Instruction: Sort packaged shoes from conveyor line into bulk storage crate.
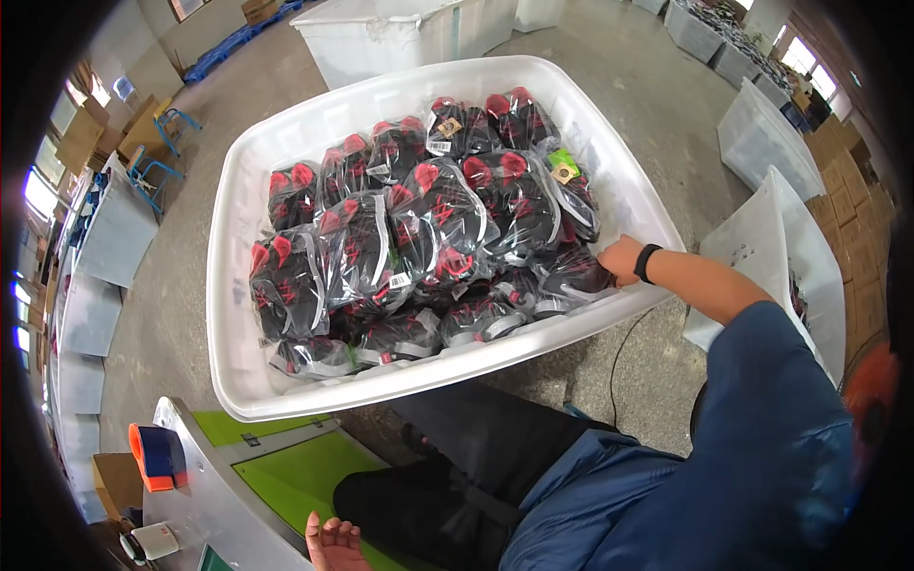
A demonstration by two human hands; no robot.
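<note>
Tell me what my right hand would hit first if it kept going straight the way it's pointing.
The right hand points left into the large white plastic bin; it already seems to touch a clear plastic bag of black-and-red shoes. Next would likely be the neighbouring bagged shoes, though depth is unclear.

The bin point(238, 285) in front of me is white and translucent. The bagged shoes point(419, 228) in it are black with red patches, in clear plastic. One bag at the bin's far right corner carries a green tag point(564, 162). My wristband point(647, 263) is black, my sleeve point(762, 419) blue. The worktop point(286, 471) is green; the tape dispenser point(157, 457) at its left edge is orange and blue.
</note>
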